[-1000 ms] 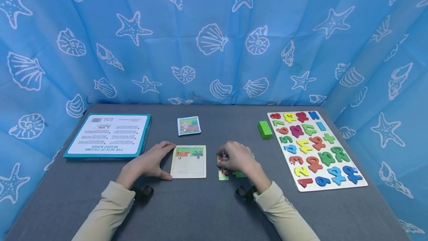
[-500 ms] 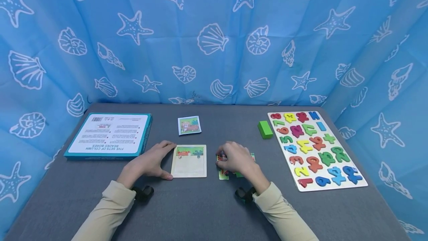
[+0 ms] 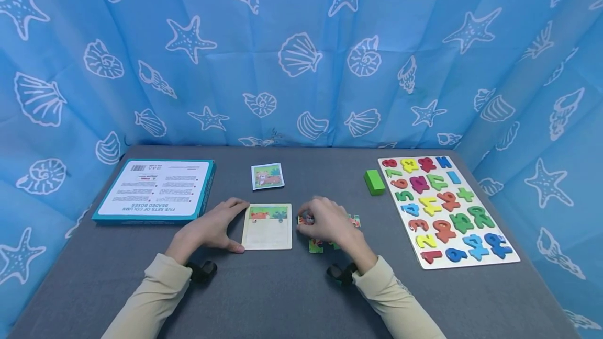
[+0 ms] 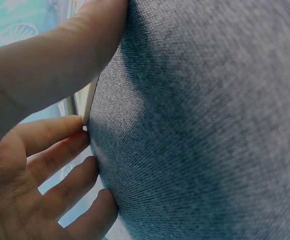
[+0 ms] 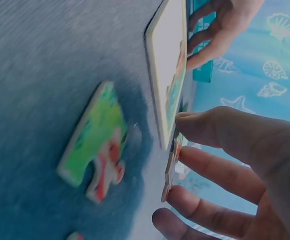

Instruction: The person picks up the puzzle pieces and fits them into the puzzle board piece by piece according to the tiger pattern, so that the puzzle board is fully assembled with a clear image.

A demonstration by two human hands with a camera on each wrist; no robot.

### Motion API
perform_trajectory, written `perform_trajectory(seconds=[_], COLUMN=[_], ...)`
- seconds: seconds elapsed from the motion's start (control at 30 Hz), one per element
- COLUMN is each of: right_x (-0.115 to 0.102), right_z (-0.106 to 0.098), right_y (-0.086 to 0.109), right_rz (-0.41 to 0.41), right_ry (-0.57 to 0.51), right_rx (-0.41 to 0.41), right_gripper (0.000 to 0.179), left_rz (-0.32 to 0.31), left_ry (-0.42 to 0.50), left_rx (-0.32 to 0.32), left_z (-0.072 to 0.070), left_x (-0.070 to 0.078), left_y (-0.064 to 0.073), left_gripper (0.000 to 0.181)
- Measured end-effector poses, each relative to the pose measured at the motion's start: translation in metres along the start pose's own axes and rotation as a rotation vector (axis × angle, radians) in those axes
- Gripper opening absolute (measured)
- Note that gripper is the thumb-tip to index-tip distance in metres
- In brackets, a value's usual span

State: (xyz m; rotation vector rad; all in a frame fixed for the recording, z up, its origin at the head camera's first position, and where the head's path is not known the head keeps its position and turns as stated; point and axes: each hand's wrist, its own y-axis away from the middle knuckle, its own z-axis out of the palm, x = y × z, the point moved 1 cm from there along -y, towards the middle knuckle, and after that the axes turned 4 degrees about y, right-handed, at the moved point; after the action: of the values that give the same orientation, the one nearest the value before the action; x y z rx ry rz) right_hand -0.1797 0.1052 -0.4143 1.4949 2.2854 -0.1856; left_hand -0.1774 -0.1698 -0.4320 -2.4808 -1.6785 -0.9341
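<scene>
A square wooden puzzle tray (image 3: pixel 267 235) lies mid-table, with pieces of a picture along its far side and bare wood below. My left hand (image 3: pixel 212 227) rests at the tray's left edge, thumb by the near corner and forefinger by the far corner. To the tray's right, my right hand (image 3: pixel 327 219) pinches a jigsaw piece (image 5: pixel 170 170) between thumb and fingers, held on edge in the right wrist view. Under and beside that hand lie loose jigsaw pieces (image 3: pixel 315 246), partly hidden. One green-and-red jigsaw piece (image 5: pixel 97 142) shows fully in the right wrist view.
Behind the tray lies a small picture card (image 3: pixel 267 176). At the left is a teal-and-white box (image 3: pixel 155 190). A green block (image 3: pixel 374 182) stands near a white number board (image 3: pixel 501 242) on the right. A blue shell-print curtain (image 3: pixel 301 67) hangs behind the table.
My right hand has shifted a little left toward the tray, carrying the jigsaw piece and uncovering more of the loose pieces on its right. The left hand and tray stay in place.
</scene>
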Motion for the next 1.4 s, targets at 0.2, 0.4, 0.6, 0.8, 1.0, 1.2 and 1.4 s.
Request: perform_trajectory(seconds=[0.2,0.4,0.6,0.8,1.0,1.2,1.4], right_x=[-0.014,-0.031,-0.048,-0.060,-0.067,-0.072,-0.077], right_z=[0.000,0.005,0.012,0.021,0.031,0.040,0.046], right_y=[-0.004,-0.010,-0.016,-0.021,-0.026,-0.032,-0.037], right_rz=[-0.048,-0.100,-0.128,-0.151,-0.157,-0.166,-0.187], right_ry=[0.000,-0.008,0.004,0.024,0.048,0.082,0.129], right_rx=[0.016,0.000,-0.020,-0.014,-0.012,-0.007,0.034], right_gripper=[0.024,0.023,0.027,0.029,0.028,0.027,0.024], left_rz=[0.002,0.002,0.013,0.025,0.020,0.013,0.026], left_ry=[0.005,0.011,0.018,0.022,0.020,0.018,0.019], left_rx=[0.001,0.005,0.001,-0.004,-0.002,-0.001,0.002], left_z=[-0.001,-0.001,0.000,-0.001,-0.002,-0.002,-0.001], left_x=[0.001,0.000,-0.002,-0.002,-0.001,-0.002,-0.003], left_y=[0.001,0.000,-0.001,-0.001,0.000,-0.001,-0.001], left_gripper=[0.103,0.103,0.104,0.103,0.103,0.103,0.103])
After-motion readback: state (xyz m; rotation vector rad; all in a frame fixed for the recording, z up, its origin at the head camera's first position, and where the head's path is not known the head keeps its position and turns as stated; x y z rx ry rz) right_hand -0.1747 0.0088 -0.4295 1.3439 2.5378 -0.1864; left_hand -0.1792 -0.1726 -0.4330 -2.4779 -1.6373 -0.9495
